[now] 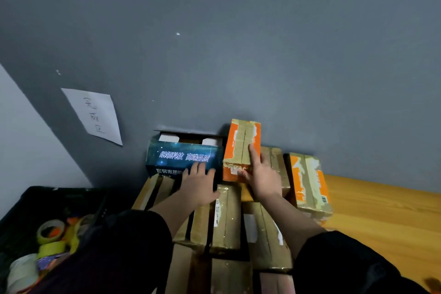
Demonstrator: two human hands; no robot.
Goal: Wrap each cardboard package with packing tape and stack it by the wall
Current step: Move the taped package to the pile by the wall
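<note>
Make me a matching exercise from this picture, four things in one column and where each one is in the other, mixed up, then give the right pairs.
Things
1. blue box
2. orange box under the right hand
3. paper note
4. tape rolls

Places
A. stuck on the grey wall
B. in the black bin at lower left
C. on top of the stack, right of the blue one
D. on top of the stack, touched by the left hand

Pairs: 1-D, 2-C, 3-A, 4-B

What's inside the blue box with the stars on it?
The blue box is open on top, by the grey wall. Two white pieces poke up inside, with brown cardboard between them. Its front side hides anything deeper. The left hand rests on its front.
</note>
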